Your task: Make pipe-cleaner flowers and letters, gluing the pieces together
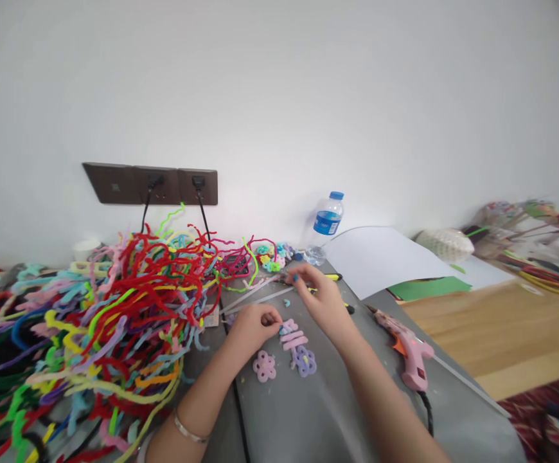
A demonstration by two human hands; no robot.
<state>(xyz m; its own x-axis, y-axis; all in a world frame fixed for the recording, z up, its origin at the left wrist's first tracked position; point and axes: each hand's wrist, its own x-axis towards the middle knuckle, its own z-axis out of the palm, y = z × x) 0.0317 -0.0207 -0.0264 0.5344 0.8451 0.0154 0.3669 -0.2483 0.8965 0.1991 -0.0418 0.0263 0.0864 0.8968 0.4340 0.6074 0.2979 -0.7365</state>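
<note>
Left hand (256, 326) curled near pink pieces (294, 339), right hand (319, 299) arched, farther forward

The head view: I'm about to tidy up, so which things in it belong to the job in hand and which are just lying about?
Likely part of the job:
pink fuzzy pieces by the left hand
pink flower
purple flower
heap of fuzzy stems
pink glue gun

Probably just lying about:
blue-capped bottle
large white sheet
green sheet

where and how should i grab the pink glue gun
I'd take the pink glue gun by its handle, coming from the near side: the handle points back toward you, while the nozzle points away and to the left.
</note>
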